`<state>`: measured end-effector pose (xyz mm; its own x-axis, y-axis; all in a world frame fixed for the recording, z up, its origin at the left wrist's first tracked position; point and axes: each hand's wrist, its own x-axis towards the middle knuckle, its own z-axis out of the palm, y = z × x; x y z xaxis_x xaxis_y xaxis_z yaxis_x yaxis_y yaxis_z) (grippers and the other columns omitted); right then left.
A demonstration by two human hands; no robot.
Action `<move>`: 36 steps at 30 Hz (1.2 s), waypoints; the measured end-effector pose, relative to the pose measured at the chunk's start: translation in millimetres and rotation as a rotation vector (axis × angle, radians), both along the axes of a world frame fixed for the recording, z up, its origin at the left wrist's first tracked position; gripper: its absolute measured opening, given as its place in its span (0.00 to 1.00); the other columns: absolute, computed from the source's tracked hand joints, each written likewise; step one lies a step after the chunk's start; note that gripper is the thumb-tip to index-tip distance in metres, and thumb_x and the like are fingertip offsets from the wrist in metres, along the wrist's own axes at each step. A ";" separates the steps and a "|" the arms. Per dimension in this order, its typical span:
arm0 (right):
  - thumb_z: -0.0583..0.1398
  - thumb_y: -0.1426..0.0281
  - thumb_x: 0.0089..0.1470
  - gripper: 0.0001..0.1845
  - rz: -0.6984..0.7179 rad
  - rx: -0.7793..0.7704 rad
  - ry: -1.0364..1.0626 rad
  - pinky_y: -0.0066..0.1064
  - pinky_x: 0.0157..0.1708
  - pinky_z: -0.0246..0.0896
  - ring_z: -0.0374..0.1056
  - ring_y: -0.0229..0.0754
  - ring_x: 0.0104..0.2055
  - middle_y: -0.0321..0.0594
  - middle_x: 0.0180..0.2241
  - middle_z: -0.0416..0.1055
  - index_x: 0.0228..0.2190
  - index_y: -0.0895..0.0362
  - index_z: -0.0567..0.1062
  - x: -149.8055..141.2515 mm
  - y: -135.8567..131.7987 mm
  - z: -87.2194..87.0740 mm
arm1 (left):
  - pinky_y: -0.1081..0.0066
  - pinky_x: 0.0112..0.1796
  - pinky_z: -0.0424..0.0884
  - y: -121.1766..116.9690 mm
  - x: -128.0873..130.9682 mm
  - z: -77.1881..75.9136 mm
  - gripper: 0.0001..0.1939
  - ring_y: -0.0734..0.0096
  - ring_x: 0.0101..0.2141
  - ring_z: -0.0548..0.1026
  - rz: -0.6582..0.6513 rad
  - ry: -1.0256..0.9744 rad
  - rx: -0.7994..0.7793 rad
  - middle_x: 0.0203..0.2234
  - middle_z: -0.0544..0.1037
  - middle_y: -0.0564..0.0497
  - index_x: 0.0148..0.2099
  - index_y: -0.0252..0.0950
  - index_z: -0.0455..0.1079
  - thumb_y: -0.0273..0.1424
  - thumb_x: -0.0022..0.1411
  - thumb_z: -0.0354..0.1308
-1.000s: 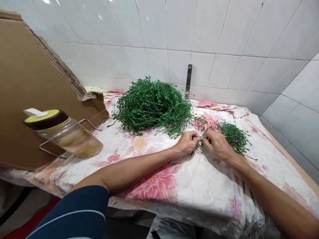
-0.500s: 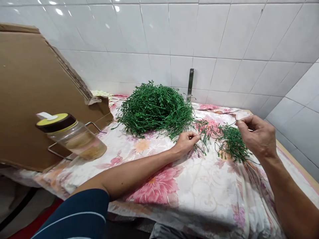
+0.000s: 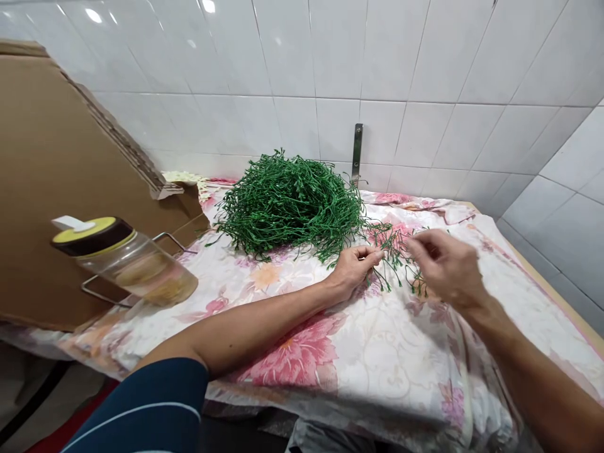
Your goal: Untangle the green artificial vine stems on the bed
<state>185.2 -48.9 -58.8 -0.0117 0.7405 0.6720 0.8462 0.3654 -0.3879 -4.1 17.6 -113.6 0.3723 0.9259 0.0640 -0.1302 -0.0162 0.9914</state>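
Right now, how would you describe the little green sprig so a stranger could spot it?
On the floral cloth, find the big heap of thin green stems. Just right of it, beside the right hand, the left hand pinches a small, sparse spray of the same stems, thinner than the heap.

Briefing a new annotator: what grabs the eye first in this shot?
A big tangled heap of green sprigs sits at the back of the floral cloth, against white tiles. Nearer, the left hand holds loose sprigs, and the blurred right hand hovers beside them. A yellow-lidded jar leans at left.
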 end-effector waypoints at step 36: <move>0.53 0.60 0.63 0.19 0.203 -0.496 0.187 0.30 0.26 0.48 0.56 0.37 0.25 0.32 0.21 0.59 0.23 0.55 0.65 -27.6 12.3 -34.5 | 0.77 0.18 0.52 1.0 -6.3 5.9 0.21 0.82 0.16 0.60 -0.111 -0.035 -0.191 0.17 0.66 0.57 0.34 0.33 0.75 0.45 0.49 0.72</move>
